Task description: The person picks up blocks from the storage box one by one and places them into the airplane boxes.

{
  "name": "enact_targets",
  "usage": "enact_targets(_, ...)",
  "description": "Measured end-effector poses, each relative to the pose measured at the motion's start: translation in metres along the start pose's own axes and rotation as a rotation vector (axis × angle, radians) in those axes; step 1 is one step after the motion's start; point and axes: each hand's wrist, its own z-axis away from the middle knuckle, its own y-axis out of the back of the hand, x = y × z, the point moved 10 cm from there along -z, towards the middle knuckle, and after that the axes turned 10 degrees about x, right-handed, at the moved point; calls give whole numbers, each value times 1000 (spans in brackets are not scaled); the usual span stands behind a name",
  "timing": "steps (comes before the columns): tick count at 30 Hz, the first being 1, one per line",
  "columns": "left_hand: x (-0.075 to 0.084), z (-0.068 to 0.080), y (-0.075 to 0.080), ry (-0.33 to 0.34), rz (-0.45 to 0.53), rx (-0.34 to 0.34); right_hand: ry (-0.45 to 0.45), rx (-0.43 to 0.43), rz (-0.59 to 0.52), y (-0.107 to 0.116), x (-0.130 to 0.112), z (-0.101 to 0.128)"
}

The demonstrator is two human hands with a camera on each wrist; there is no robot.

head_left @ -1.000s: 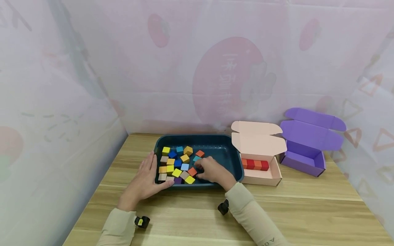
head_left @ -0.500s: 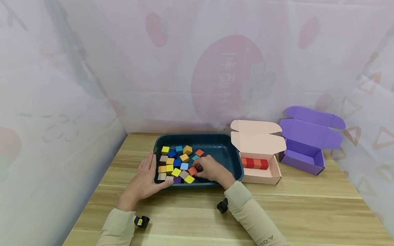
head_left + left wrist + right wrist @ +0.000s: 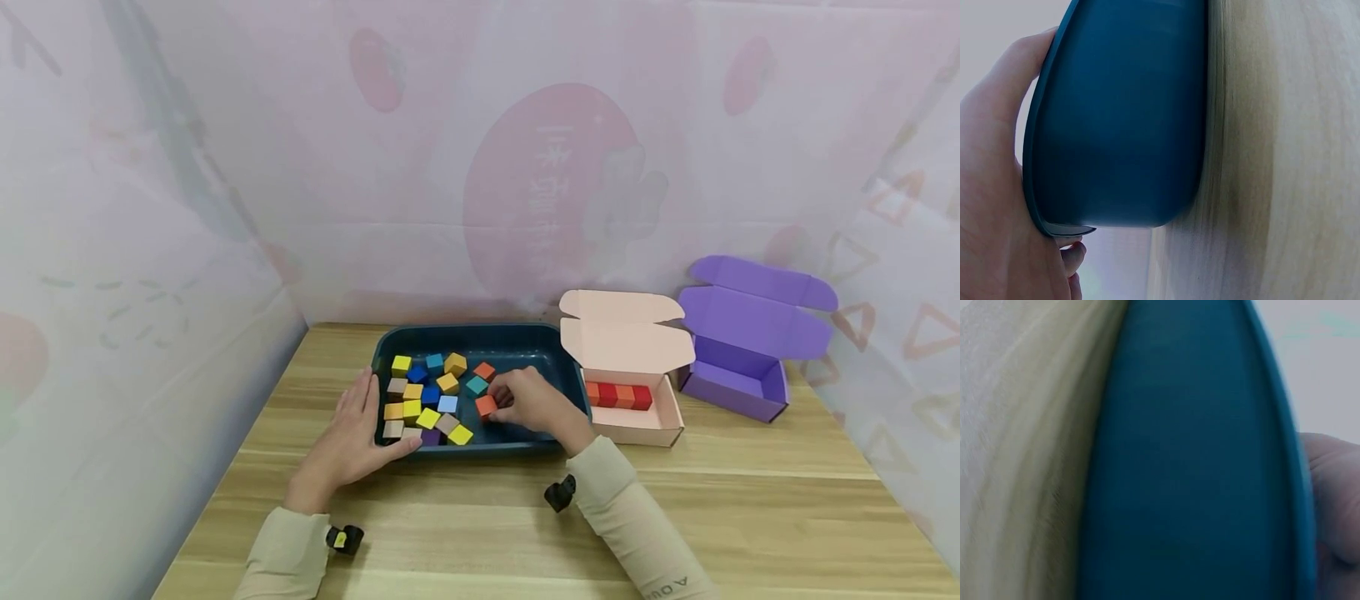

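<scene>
A dark teal tray point(image 3: 525, 350) on the table holds several small coloured cubes, mostly crowded in its left half. My left hand point(image 3: 348, 442) rests on the tray's front left corner, fingers along the left rim and thumb over the front rim; the left wrist view shows the tray's outer wall point(image 3: 1122, 125) against that hand. Inside the tray, my right hand point(image 3: 531, 404) pinches an orange cube point(image 3: 486, 407) between thumb and fingers. Near its fingertips lie a teal cube point(image 3: 477, 385) and another orange cube point(image 3: 484, 371). The right wrist view mostly shows the tray's outer wall point(image 3: 1185, 450).
Right of the tray stands an open peach box point(image 3: 637, 435), with a row of red and orange cubes point(image 3: 618, 396) along its back. Beyond it is an open purple box point(image 3: 731, 398). Fabric walls point(image 3: 420, 183) enclose the wooden table point(image 3: 465, 533) behind and at the sides.
The right hand has taken hold of the orange cube and shifted it right and slightly back, away from the other cubes. The left hand stays at the tray's corner.
</scene>
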Motion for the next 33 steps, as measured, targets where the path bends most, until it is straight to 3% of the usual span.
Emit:
enact_targets(12, 4, 1, 2, -10, 5, 8, -57, 56, 33, 52, 13, 20)
enact_targets(19, 5, 2, 5, -16, 3, 17, -32, 90, 36, 88, 21, 34)
enact_targets(33, 3, 1, 5, 4, -2, -2, -132, 179, 71, 141, 73, 76)
